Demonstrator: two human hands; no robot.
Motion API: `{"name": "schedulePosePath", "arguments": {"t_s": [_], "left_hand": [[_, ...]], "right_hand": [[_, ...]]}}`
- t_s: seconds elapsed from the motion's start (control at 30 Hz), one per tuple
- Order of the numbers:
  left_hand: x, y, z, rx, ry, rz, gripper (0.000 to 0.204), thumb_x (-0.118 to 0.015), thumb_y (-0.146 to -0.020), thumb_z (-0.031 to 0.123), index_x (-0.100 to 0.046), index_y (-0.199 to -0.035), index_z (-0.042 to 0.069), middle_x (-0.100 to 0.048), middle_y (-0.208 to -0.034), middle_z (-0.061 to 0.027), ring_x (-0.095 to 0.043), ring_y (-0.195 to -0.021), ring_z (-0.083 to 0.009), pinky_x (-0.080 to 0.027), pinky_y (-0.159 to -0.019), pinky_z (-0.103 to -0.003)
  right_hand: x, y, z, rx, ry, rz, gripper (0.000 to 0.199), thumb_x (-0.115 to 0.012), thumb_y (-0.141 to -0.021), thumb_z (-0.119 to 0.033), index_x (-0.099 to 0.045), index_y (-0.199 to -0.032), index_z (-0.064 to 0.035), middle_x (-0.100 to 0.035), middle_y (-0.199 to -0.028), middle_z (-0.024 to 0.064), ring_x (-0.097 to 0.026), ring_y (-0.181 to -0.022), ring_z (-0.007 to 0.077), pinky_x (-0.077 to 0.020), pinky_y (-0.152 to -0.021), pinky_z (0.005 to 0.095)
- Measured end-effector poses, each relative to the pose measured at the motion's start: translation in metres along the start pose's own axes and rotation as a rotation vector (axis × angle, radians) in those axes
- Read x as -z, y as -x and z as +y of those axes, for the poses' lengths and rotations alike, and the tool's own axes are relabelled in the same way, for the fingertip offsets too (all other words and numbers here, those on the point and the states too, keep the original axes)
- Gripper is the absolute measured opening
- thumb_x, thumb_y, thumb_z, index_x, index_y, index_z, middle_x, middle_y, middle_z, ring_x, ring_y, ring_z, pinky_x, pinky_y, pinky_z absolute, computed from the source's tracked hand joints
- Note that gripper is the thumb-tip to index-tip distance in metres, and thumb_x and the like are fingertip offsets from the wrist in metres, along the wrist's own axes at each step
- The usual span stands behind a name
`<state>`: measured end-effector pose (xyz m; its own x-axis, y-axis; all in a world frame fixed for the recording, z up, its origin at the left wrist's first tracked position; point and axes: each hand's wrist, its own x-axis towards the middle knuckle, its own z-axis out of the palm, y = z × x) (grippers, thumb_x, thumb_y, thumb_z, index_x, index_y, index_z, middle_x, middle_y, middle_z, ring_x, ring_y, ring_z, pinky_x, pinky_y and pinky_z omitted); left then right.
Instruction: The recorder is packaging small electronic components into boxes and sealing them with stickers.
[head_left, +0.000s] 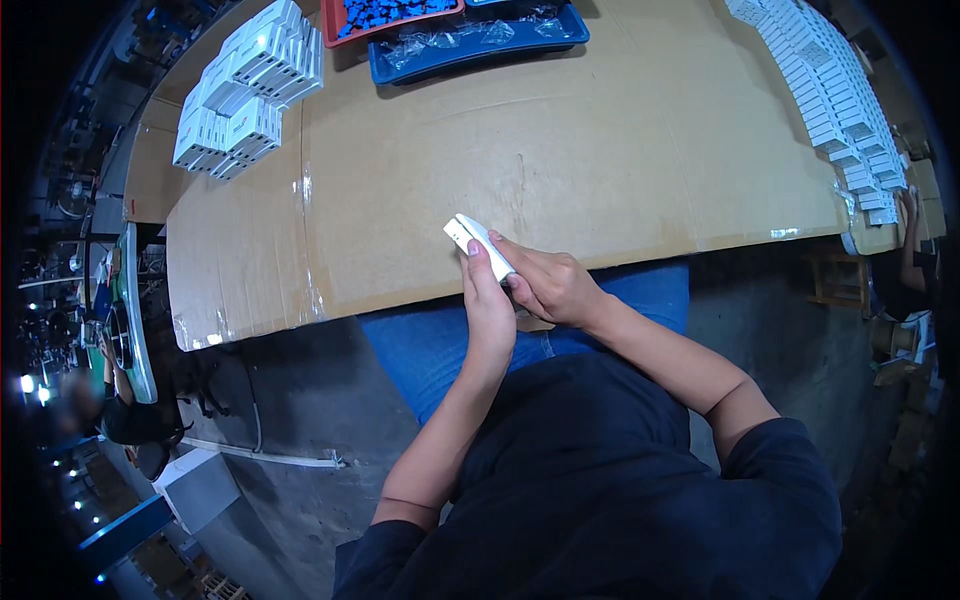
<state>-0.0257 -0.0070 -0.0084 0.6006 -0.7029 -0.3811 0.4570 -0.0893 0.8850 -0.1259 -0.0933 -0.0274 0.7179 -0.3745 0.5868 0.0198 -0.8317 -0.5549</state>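
Between my two hands is a small white box [484,244], tilted, held just above the near edge of the cardboard-covered table [420,180]. One end of it sticks out past my fingers, with a flap or panel standing slightly apart there. My left hand [487,295] grips it from the left, thumb laid along its face. From the right, my right hand [555,282] wraps round the box's lower part, fingers bent against it. My palms hide much of the box.
Stacked white boxes [240,90] stand at the far left, and long rows of similar boxes [825,90] line the right edge. At the back are a red tray [335,25] of blue pieces and a blue tray [480,62] with clear plastic. Other people work at both sides.
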Motion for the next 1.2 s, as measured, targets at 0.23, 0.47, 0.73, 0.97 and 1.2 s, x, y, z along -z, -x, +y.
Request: {"name": "schedulePosePath", "arguments": {"t_s": [0.23,0.47,0.73,0.97,1.2], "left_hand": [[0.005,-0.003,-0.004,0.0,-0.033,-0.01,0.059,-0.035,-0.112,0.056,-0.056,-0.128,0.003,-0.058,-0.103,-0.0011,-0.052,-0.086,-0.0074,-0.045,-0.074,-0.025],[0.008,-0.004,-0.008,-0.028,-0.032,-0.024,0.058,-0.036,-0.112,0.055,-0.056,-0.128,0.002,-0.061,-0.107,-0.003,-0.056,-0.091,-0.009,-0.047,-0.077,-0.026],[0.011,-0.001,-0.005,0.016,-0.001,-0.018,0.061,-0.037,-0.112,0.055,-0.053,-0.134,0.0,-0.061,-0.115,-0.0064,-0.059,-0.103,-0.0125,-0.05,-0.089,-0.03],[0.013,-0.004,0.021,-0.265,-0.049,-0.161,0.059,-0.043,-0.112,0.027,-0.029,-0.162,0.001,-0.057,-0.135,-0.0141,-0.056,-0.12,-0.0197,-0.044,-0.107,-0.033],[0.006,0.007,0.033,-0.295,-0.127,-0.361,0.081,-0.052,-0.106,0.016,-0.004,-0.17,0.01,-0.037,-0.161,-0.0181,-0.042,-0.146,-0.0266,-0.034,-0.12,-0.037]], "right_hand": [[0.0,0.004,0.0,-0.025,0.026,-0.054,0.054,-0.066,-0.095,-0.011,-0.053,-0.141,0.013,-0.07,-0.124,0.0294,-0.076,-0.084,0.0333,-0.0637,-0.069,0.0385],[-0.002,0.005,-0.001,0.003,0.046,-0.013,0.049,-0.061,-0.097,-0.01,-0.054,-0.14,0.0135,-0.07,-0.122,0.0294,-0.076,-0.082,0.0338,-0.0635,-0.068,0.0387],[-0.002,0.007,-0.004,-0.065,-0.018,-0.03,0.046,-0.057,-0.101,-0.009,-0.055,-0.142,0.0114,-0.069,-0.128,0.0285,-0.077,-0.088,0.037,-0.064,-0.073,0.0398],[0.02,-0.01,-0.008,-0.299,-0.458,-0.049,0.044,-0.056,-0.108,-0.016,-0.053,-0.147,0.003,-0.055,-0.151,0.0225,-0.061,-0.131,0.0321,-0.051,-0.107,0.0408],[0.021,-0.025,-0.019,-0.576,-0.787,0.073,0.054,-0.063,-0.107,-0.027,-0.049,-0.151,-0.0005,-0.056,-0.148,0.0165,-0.054,-0.138,0.0259,-0.0424,-0.118,0.0429]]}}
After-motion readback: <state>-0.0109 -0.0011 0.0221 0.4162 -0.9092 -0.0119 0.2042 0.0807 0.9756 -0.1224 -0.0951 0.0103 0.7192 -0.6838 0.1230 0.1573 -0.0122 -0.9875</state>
